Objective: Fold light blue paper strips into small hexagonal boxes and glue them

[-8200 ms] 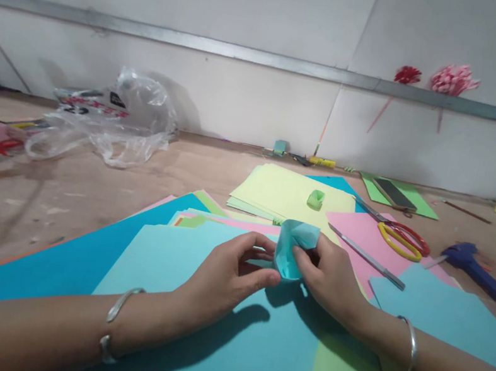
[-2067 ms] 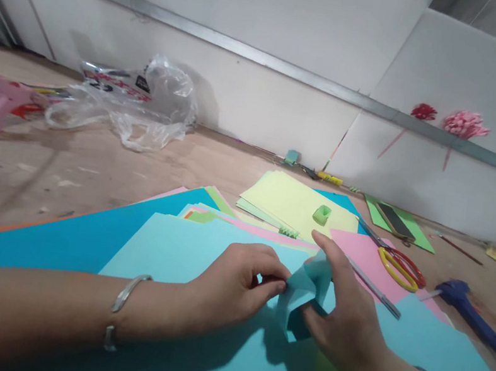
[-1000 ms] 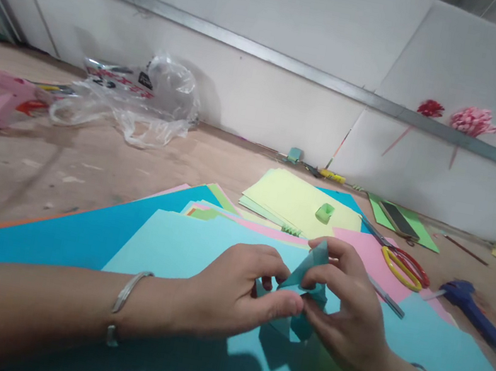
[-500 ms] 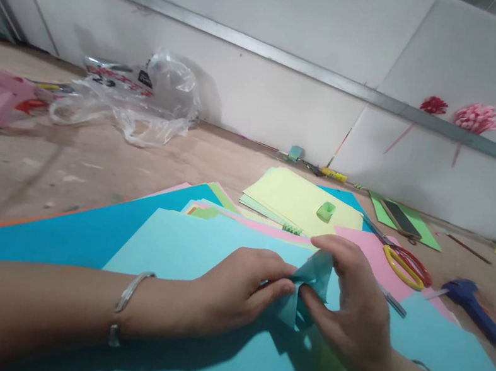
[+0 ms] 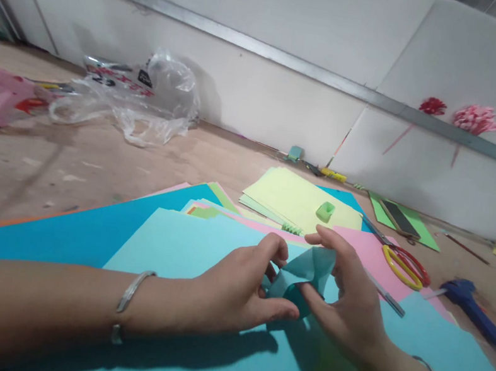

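Observation:
A small folded piece of light blue paper [image 5: 302, 275] is held between both hands just above a big light blue sheet [image 5: 188, 252]. My left hand [image 5: 239, 289] pinches its left side with thumb and fingers. On the right, my right hand [image 5: 348, 293] grips it, index finger arched over the top. Each wrist wears a silver bangle. The lower part of the folded paper is hidden behind my fingers.
Coloured paper sheets cover the wooden table, with a yellow stack [image 5: 298, 201] carrying a small green folded piece [image 5: 325, 211]. To the right lie yellow-handled scissors [image 5: 400, 263], a pen [image 5: 385, 293] and a blue glue gun [image 5: 476, 309]. A plastic bag [image 5: 139, 96] and pink glue gun [image 5: 2, 97] sit at the left.
Over the last second my fingers have shifted around the folded paper. My left fingers have lifted and spread, and the paper now stands more open between the hands.

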{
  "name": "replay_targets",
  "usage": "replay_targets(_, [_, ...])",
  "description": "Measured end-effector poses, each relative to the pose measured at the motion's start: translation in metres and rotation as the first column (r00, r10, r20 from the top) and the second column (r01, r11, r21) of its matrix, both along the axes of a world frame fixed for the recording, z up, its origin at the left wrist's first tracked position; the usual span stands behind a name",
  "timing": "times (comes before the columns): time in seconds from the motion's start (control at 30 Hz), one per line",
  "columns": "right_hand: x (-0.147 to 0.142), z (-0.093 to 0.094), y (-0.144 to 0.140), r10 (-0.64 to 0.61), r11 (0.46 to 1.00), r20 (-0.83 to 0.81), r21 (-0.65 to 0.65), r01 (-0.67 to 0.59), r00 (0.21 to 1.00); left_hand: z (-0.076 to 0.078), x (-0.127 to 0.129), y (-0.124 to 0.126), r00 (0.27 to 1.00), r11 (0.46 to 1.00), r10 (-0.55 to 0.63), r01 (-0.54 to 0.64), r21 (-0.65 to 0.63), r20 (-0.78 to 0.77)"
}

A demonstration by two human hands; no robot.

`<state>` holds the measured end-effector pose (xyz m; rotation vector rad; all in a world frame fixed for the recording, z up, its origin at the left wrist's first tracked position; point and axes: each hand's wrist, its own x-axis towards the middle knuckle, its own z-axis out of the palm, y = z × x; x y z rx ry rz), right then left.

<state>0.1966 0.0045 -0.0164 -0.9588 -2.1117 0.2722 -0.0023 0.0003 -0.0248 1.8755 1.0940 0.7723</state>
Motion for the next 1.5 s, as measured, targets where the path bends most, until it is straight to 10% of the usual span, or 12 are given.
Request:
replay_targets(0.5, [0.007, -0.017, 0.025, -0.057, 0.879, -0.058, -0.476, 0.023, 0.997, -0.003, -0.004, 0.013, 0.985, 0.979, 0.041, -0.007, 0.204, -0.166])
replay_targets(1.5, [0.0, 0.008, 0.002, 0.083, 0.956, 0.125, -0.289, -0.043, 0.989, 0.001, -0.001, 0.013, 0.989, 0.996, -0.019, 0.031, 0.08, -0.144])
